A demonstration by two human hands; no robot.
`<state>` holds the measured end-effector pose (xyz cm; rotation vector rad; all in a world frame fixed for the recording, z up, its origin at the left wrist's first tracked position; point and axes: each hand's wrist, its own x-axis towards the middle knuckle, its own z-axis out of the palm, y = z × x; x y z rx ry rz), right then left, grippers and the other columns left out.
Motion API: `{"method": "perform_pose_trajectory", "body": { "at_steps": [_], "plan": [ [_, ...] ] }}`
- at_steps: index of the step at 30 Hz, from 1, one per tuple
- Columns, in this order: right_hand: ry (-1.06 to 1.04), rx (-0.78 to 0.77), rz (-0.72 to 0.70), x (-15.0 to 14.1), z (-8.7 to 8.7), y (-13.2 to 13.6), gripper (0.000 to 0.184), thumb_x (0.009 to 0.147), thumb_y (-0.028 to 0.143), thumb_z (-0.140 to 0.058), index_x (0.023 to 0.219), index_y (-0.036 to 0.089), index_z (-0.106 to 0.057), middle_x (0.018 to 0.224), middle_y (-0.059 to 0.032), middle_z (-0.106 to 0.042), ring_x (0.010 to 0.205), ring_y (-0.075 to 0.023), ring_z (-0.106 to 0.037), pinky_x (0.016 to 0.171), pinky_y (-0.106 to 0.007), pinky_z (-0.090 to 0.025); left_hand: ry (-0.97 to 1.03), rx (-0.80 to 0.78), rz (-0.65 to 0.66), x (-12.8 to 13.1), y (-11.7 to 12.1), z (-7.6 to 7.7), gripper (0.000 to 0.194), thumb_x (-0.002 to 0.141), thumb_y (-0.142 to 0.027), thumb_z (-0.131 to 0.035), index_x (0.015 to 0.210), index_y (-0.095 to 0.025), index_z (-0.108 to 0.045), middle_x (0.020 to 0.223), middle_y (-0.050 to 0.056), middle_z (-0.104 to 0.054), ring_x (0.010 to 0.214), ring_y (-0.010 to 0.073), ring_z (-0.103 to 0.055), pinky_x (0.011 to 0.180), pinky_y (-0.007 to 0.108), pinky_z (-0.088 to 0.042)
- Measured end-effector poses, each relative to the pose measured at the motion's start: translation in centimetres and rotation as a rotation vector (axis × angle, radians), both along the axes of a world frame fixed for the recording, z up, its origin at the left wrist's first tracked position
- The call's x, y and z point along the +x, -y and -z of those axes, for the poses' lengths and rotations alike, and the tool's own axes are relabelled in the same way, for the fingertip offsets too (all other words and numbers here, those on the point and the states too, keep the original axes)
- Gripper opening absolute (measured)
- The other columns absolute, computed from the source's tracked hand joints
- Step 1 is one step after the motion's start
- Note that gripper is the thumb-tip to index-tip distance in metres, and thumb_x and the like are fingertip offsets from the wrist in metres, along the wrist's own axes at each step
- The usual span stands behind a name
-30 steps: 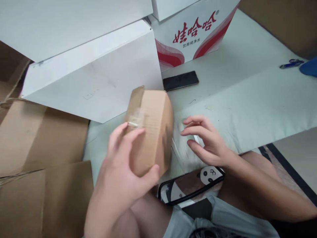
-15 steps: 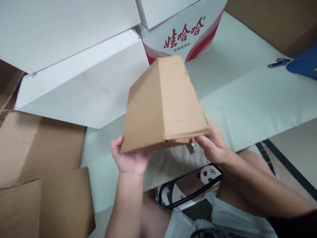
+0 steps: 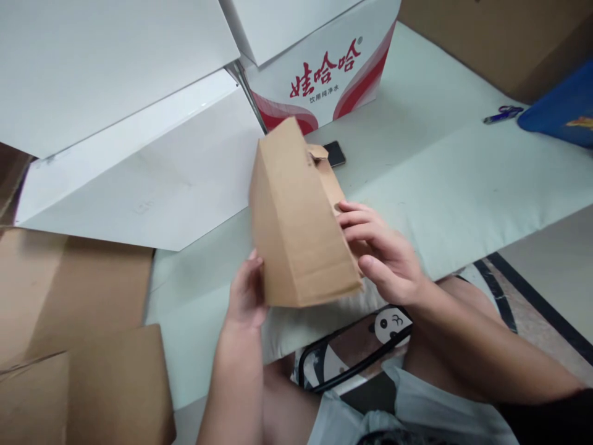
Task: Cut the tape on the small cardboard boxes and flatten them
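Observation:
A small brown cardboard box [image 3: 301, 216] is held tilted above the pale green table cover. My left hand [image 3: 248, 290] grips its lower left side, thumb on the near face, with the other fingers mostly hidden behind and under it. At the right side of the box is my right hand [image 3: 384, 253], fingers stretched out and apart; the fingertips reach the box's right face, while the thumb stands off its near corner. A small flap [image 3: 317, 151] sticks out at the far right edge of the box. Its inside cannot be seen.
A black phone [image 3: 334, 153] lies behind the box. White cartons [image 3: 139, 161] and a red-lettered carton [image 3: 324, 80] stand at the back. Brown cardboard [image 3: 115, 377] lies left. Purple-handled scissors [image 3: 504, 114] are beside a blue object [image 3: 556, 111] at right. The table cover [image 3: 463, 185] extends right.
The box has turned and tipped, bringing its right side with the flap into view. My right hand has let go of the near corner and moved up along that side. The phone has come into view.

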<state>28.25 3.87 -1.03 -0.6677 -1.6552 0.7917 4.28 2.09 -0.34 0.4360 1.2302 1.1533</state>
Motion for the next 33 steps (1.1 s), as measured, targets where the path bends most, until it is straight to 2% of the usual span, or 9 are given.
{"method": "perform_pose_trajectory", "body": {
  "at_steps": [3, 6, 12, 16, 19, 24, 28, 30, 33],
  "plan": [
    [-0.145, -0.160, -0.008, -0.4, 1.0, 0.1, 0.029, 0.102, 0.057, -0.053, 0.112, 0.030, -0.057, 0.107, -0.0059, -0.070, 0.106, -0.0270, -0.071, 0.104, -0.052, -0.058, -0.204, 0.179, -0.103, -0.2, 0.4, -0.2, 0.045, 0.070, -0.046, -0.075, 0.109, -0.025, -0.067, 0.112, 0.005, -0.076, 0.103, 0.0256, -0.073, 0.082, 0.032, -0.059],
    [-0.194, -0.323, 0.009, -0.6, 1.6, 0.1, 0.055, 0.096, 0.075, -0.052, 0.130, 0.032, -0.047, 0.120, -0.0081, -0.067, 0.107, -0.0270, -0.070, 0.088, -0.043, -0.064, -0.464, 0.405, -0.051, -1.1, 0.7, -0.1, 0.052, 0.073, -0.051, -0.075, 0.118, -0.032, -0.055, 0.118, 0.002, -0.068, 0.113, 0.0256, -0.067, 0.092, 0.037, -0.056],
    [-0.153, -0.447, -0.087, -1.1, 1.3, 0.0, 0.057, 0.105, 0.057, -0.053, 0.154, 0.031, -0.040, 0.158, -0.0104, -0.056, 0.146, -0.0263, -0.056, 0.122, -0.049, -0.049, -0.762, 0.777, -0.021, -2.7, 0.6, -0.2, 0.077, 0.071, -0.072, -0.078, 0.127, -0.038, -0.037, 0.118, 0.003, -0.054, 0.116, 0.0260, -0.060, 0.095, 0.040, -0.054],
    [-0.069, -0.493, -0.091, -1.3, 1.9, -0.2, 0.056, 0.108, 0.053, -0.046, 0.160, 0.033, -0.042, 0.172, -0.0044, -0.043, 0.159, -0.0247, -0.040, 0.131, -0.049, -0.038, -0.797, 0.787, 0.038, -2.5, 0.8, -0.4, 0.077, 0.077, -0.071, -0.075, 0.130, -0.040, -0.029, 0.128, 0.005, -0.052, 0.126, 0.0272, -0.059, 0.103, 0.046, -0.053],
    [0.109, -0.434, -0.018, -1.1, 2.6, -0.4, 0.048, 0.110, 0.048, -0.038, 0.151, 0.031, -0.058, 0.164, -0.0063, -0.052, 0.154, -0.0263, -0.046, 0.130, -0.053, -0.037, -0.864, 0.761, 0.057, -2.1, 1.2, -1.2, 0.068, 0.080, -0.064, -0.076, 0.122, -0.036, -0.029, 0.135, 0.007, -0.050, 0.132, 0.0284, -0.058, 0.107, 0.052, -0.052],
    [0.545, -0.350, 0.108, -0.7, 2.5, -0.6, 0.044, 0.103, 0.043, -0.052, 0.137, 0.021, -0.069, 0.144, -0.0158, -0.065, 0.137, -0.0344, -0.061, 0.115, -0.057, -0.051, -1.218, 0.810, -0.022, -1.9, 2.4, -4.5, 0.072, 0.069, -0.041, -0.087, 0.112, -0.032, -0.031, 0.143, 0.010, -0.040, 0.146, 0.0297, -0.046, 0.122, 0.056, -0.043],
    [0.988, -0.501, 0.271, -0.9, 1.3, -0.6, 0.037, 0.100, 0.038, -0.051, 0.124, 0.017, -0.070, 0.122, -0.0170, -0.072, 0.112, -0.0361, -0.071, 0.089, -0.048, -0.058, -1.382, 0.734, 0.125, -2.5, 4.0, -6.6, 0.083, 0.068, -0.033, -0.086, 0.134, -0.032, -0.034, 0.149, 0.012, -0.042, 0.145, 0.0346, -0.050, 0.120, 0.063, -0.045],
    [1.156, -0.594, 0.262, -0.9, 1.0, -0.7, 0.035, 0.100, 0.039, -0.051, 0.122, 0.016, -0.066, 0.115, -0.0160, -0.073, 0.103, -0.0360, -0.073, 0.076, -0.043, -0.054, -1.448, 0.665, 0.234, -2.7, 5.0, -7.3, 0.094, 0.073, -0.036, -0.083, 0.150, -0.034, -0.029, 0.154, 0.013, -0.042, 0.145, 0.0400, -0.050, 0.118, 0.067, -0.047],
    [1.275, -0.613, 0.176, -0.9, 1.1, -0.7, 0.033, 0.097, 0.037, -0.056, 0.123, 0.016, -0.060, 0.116, -0.0165, -0.074, 0.105, -0.0369, -0.073, 0.070, -0.039, -0.048, -1.559, 0.640, 0.408, -3.1, 6.8, -8.8, 0.096, 0.082, -0.036, -0.074, 0.163, -0.042, -0.022, 0.154, 0.008, -0.044, 0.142, 0.0392, -0.054, 0.114, 0.064, -0.053]
  ]
}}
